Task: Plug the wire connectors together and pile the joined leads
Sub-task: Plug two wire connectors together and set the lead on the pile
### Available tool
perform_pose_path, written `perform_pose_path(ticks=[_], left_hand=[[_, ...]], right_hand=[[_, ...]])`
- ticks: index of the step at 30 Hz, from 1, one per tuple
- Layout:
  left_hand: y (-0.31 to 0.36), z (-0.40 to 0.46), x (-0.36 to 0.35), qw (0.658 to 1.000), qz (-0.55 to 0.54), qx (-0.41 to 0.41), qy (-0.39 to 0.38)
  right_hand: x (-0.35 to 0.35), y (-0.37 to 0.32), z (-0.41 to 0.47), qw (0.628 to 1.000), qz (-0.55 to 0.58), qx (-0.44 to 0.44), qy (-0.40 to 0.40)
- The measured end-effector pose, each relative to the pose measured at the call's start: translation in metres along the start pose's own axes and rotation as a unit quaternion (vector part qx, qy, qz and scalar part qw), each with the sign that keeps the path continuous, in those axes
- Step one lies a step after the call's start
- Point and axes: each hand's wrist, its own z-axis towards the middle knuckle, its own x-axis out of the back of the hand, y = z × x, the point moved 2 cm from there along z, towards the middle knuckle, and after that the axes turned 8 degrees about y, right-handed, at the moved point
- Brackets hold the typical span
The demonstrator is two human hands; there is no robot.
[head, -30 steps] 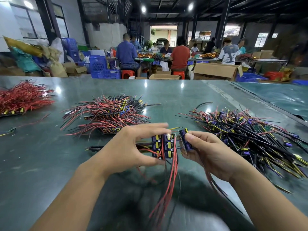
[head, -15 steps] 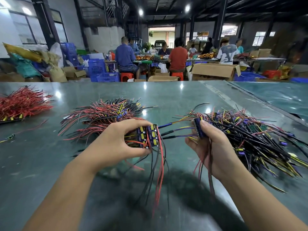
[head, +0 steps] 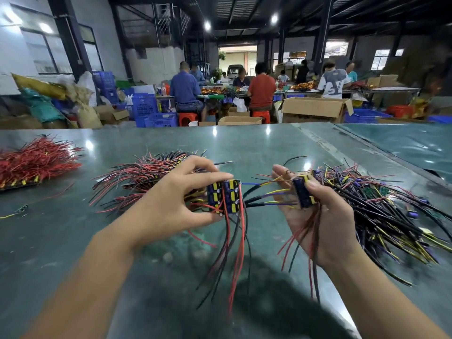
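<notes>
Two connector blocks, stacked, sit pinched between thumb and fingers of left hand, above green table. Short leads bridge to single connector, thumb-clamped in palm-up right hand. Unjoined pile just right.

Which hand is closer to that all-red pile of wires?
Left. The left hand is nearer the all-red pile at the table's far left; the right hand is farther right, beside the dark tangle.
</notes>
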Motion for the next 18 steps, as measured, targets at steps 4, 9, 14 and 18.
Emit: perform_pose_path(ticks=[4,9,14,18], left_hand=[[0.009,0.002,-0.008,0.992,-0.096,0.043,-0.068],[0.013,0.008,-0.018,0.978,-0.169,0.064,-0.105],[0.011,0.013,-0.019,0.969,-0.207,0.079,-0.112],[0.003,0.013,-0.013,0.962,-0.223,0.098,-0.126]], right_hand=[[-0.01,0.006,-0.009,0.989,-0.048,-0.073,-0.115],[-0.017,0.006,-0.015,0.976,-0.124,-0.064,-0.165],[-0.016,0.009,-0.009,0.974,-0.191,0.001,-0.123],[-0.011,0.006,-0.005,0.977,-0.171,0.026,-0.128]])
